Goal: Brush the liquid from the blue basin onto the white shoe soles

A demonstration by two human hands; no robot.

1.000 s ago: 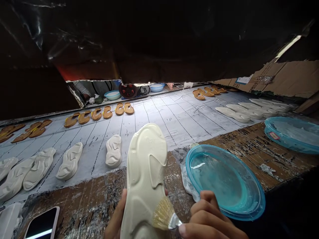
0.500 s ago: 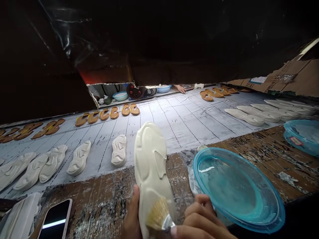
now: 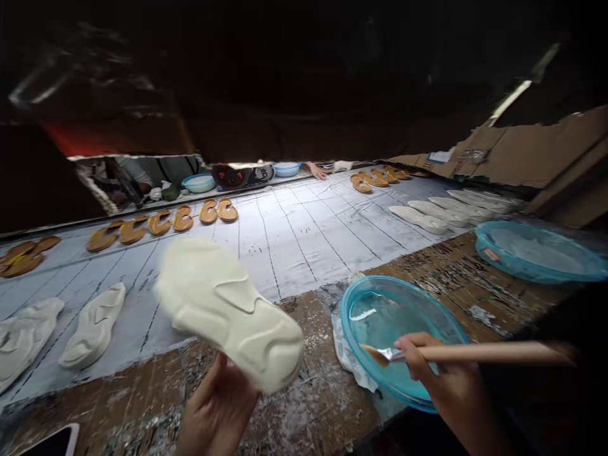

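Observation:
A cream-white shoe sole (image 3: 237,310) is held up and tilted, its contoured face toward me. My left hand (image 3: 221,405) grips it from beneath, with the fingers partly hidden behind it. My right hand (image 3: 439,373) is closed round the wooden handle of a paintbrush (image 3: 489,352). The brush's bristles are over the near left side of a blue translucent basin (image 3: 346,310) holding clear-looking liquid; whether they touch the liquid I cannot tell. More white soles (image 3: 95,326) lie on the white lined sheet at left.
Tan soles (image 3: 183,218) stand in rows along the far side. White soles (image 3: 418,218) and a second blue basin (image 3: 536,253) are at right. A phone (image 3: 54,440) lies lower left. Dark panels (image 3: 304,82) hang low overhead. Another person's hand (image 3: 316,170) rests at the far edge.
The brush has left the sole and moved right to the basin with my right hand. My left hand has tilted the sole leftward. The view has shifted right.

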